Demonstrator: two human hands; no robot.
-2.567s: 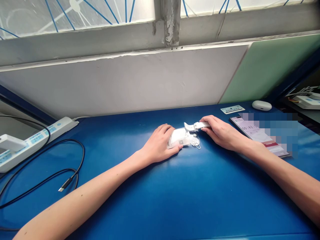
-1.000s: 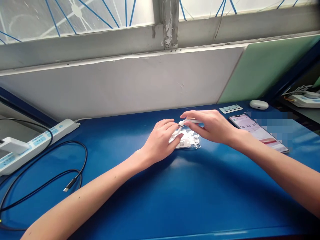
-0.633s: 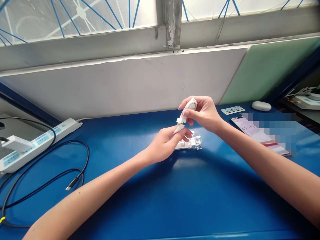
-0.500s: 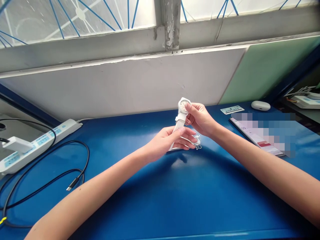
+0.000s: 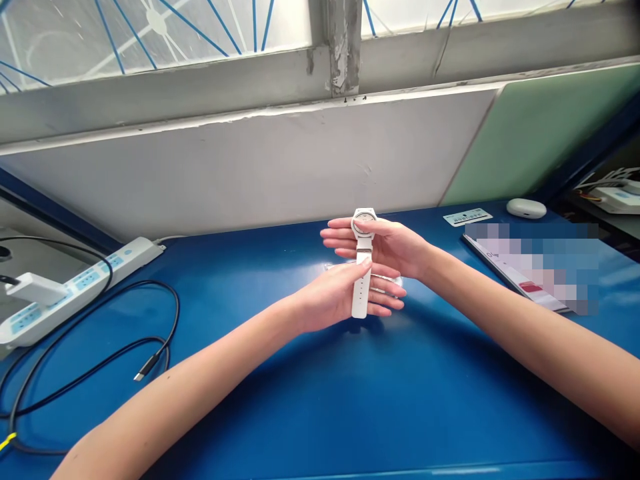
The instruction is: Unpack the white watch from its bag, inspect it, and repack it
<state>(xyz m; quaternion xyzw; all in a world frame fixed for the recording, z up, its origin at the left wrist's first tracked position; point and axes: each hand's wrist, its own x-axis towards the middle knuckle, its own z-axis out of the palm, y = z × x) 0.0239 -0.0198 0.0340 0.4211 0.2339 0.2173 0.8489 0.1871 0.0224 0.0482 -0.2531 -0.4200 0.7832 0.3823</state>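
A white wristwatch (image 5: 361,293) is stretched out lengthwise between my two hands above the table, its round dial facing up. My right hand (image 5: 395,248) grips the dial end, thumb on top of the watch face and fingers extended beneath it to the left. Lower down, my left hand (image 5: 340,293) pinches the strap, with the thumb on top and the other fingers spread underneath. The strap's holed end hangs past the left thumb. Behind the left fingers lies a clear, shiny item (image 5: 393,283) on the table, mostly covered, so its kind is unclear.
On the left of the blue table (image 5: 320,400) are a white power strip (image 5: 113,270) with a plug in it and a looped black cable (image 5: 175,313). A phone-like slab with a blurred screen (image 5: 530,287), a card (image 5: 468,217) and a white earbud case (image 5: 526,208) lie on the right.
The watch has turned from a slant to nearly straight, dial lower and strap end now showing in front of the left palm. My right fingers have stretched out behind the watch.
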